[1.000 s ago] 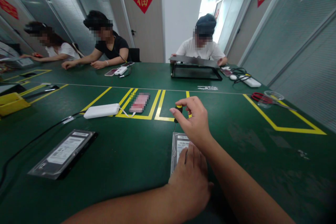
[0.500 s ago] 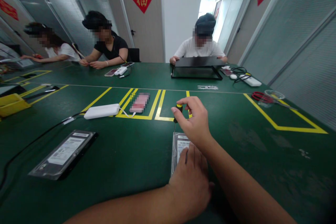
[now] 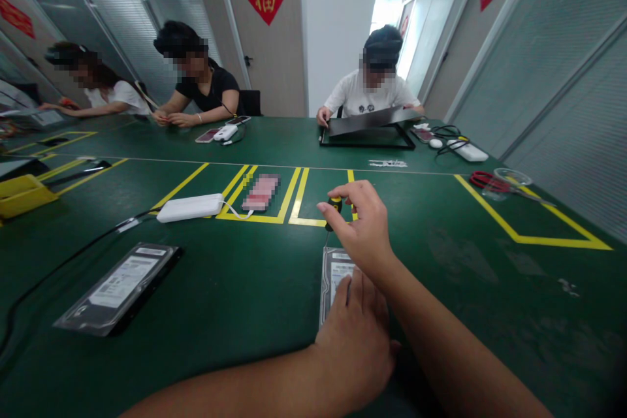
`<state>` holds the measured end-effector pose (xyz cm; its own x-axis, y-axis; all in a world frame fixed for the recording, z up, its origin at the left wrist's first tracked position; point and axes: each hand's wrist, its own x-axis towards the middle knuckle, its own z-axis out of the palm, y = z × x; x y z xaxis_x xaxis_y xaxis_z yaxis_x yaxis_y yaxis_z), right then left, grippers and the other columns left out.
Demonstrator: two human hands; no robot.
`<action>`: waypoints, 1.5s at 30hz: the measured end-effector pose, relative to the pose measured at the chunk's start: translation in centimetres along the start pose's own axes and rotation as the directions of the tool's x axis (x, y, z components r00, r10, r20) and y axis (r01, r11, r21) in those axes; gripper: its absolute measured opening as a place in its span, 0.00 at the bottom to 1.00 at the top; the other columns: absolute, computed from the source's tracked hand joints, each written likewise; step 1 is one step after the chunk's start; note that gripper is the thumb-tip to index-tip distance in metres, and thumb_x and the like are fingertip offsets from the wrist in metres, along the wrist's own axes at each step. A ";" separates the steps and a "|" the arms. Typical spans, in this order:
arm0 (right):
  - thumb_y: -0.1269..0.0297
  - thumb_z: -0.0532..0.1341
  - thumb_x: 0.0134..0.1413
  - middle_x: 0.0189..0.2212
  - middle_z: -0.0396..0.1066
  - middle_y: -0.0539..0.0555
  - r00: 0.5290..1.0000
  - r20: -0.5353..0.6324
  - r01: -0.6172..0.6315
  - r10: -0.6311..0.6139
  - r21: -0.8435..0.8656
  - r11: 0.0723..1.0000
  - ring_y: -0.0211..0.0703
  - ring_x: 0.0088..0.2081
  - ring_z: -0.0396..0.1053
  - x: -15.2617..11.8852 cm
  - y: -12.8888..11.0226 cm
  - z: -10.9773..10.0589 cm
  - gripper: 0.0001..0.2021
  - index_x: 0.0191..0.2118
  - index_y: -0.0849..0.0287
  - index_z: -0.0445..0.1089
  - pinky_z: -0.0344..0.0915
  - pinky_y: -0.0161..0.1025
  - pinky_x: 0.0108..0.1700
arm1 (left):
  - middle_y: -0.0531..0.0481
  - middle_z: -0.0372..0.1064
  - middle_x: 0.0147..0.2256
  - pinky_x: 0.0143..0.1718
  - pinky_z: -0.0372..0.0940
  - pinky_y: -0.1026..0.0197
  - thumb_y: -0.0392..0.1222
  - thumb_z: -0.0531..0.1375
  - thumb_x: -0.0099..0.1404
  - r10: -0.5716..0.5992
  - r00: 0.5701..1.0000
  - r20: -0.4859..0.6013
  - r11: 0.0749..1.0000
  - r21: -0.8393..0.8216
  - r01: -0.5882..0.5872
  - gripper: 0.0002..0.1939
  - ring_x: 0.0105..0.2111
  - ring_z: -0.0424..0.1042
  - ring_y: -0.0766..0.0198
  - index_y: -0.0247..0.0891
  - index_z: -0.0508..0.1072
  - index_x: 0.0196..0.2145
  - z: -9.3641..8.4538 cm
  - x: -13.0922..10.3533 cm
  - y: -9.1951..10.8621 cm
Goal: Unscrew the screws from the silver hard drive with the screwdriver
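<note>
A hard drive (image 3: 336, 274) with a white label lies on the green table, partly covered by my left hand (image 3: 356, 326). That hand presses down on the drive, gripping it around its sides; some fingers are hidden. Above its far left corner stands a small black-and-yellow screwdriver (image 3: 334, 212), upright, with its thin shaft reaching down to the drive's corner. My right hand (image 3: 365, 222) has thumb and fingers curled around the screwdriver's handle. Whether the tip sits in a screw is too small to tell. Another hard drive (image 3: 122, 281) rests at the left.
A white power bank (image 3: 190, 208) is cabled to a phone (image 3: 262, 192) beyond my hands. Yellow tape (image 3: 563, 241) marks the table. Red cables (image 3: 490, 181) lie at right, a yellow bin (image 3: 24, 196) at left. Across the table, a person (image 3: 375, 91) handles a dark panel (image 3: 372, 122).
My right thumb has shifted slightly left, and the screwdriver handle has turned, showing more yellow. My left hand stays put. The person opposite has tilted the dark panel.
</note>
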<state>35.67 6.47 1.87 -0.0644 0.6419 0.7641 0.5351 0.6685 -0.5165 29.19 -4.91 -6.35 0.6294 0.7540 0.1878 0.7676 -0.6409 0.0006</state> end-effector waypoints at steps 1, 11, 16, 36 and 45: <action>0.63 0.64 0.58 0.36 0.72 0.53 1.000 -0.006 0.000 0.000 -0.011 1.000 0.45 0.39 0.69 0.0 0.0 0.0 0.04 0.38 0.56 0.72 0.65 0.44 0.41 | 0.33 0.62 0.63 0.63 0.46 0.37 0.56 0.53 0.72 0.004 1.000 0.001 1.000 -0.002 -0.004 0.33 0.65 0.52 0.37 0.30 0.65 0.65 0.0 0.0 0.0; 0.66 0.60 0.58 0.35 0.73 0.53 1.000 -0.028 -0.001 0.001 -0.003 1.000 0.44 0.37 0.68 -0.1 0.1 0.2 0.04 0.39 0.56 0.71 0.63 0.43 0.38 | 0.32 0.63 0.62 0.62 0.48 0.36 0.56 0.54 0.72 0.030 0.999 -0.015 0.999 0.027 -0.029 0.31 0.66 0.51 0.35 0.28 0.68 0.62 0.0 0.0 0.0; 0.65 0.63 0.57 0.36 0.72 0.53 1.000 -0.023 0.011 -0.011 -0.008 1.000 0.44 0.39 0.68 -0.2 0.2 0.3 0.04 0.39 0.56 0.71 0.64 0.43 0.40 | 0.33 0.62 0.63 0.63 0.48 0.36 0.56 0.54 0.72 0.021 1.000 -0.006 1.000 0.003 -0.021 0.33 0.65 0.53 0.36 0.29 0.65 0.64 0.0 0.0 0.0; 0.69 0.59 0.58 0.37 0.76 0.52 1.000 -0.010 -0.003 0.003 -0.025 1.000 0.44 0.37 0.70 -0.2 0.0 0.3 0.07 0.42 0.55 0.72 0.63 0.43 0.39 | 0.31 0.62 0.63 0.62 0.49 0.35 0.56 0.53 0.72 0.014 1.000 0.009 1.000 -0.006 -0.014 0.32 0.65 0.54 0.36 0.29 0.67 0.64 0.2 0.1 0.0; 0.64 0.65 0.56 0.36 0.72 0.53 1.000 -0.020 0.007 -0.007 -0.032 0.999 0.44 0.39 0.68 -0.3 0.4 0.4 0.05 0.39 0.56 0.71 0.64 0.43 0.41 | 0.33 0.60 0.64 0.63 0.47 0.35 0.55 0.53 0.73 0.021 1.000 0.000 0.999 -0.024 -0.021 0.33 0.65 0.54 0.37 0.30 0.63 0.66 0.3 0.0 -0.1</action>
<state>35.56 6.62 1.27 -0.0513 0.6292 0.7755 0.5613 0.6605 -0.4987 29.16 -4.86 -6.69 0.6455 0.7403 0.1878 0.7509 -0.6601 0.0206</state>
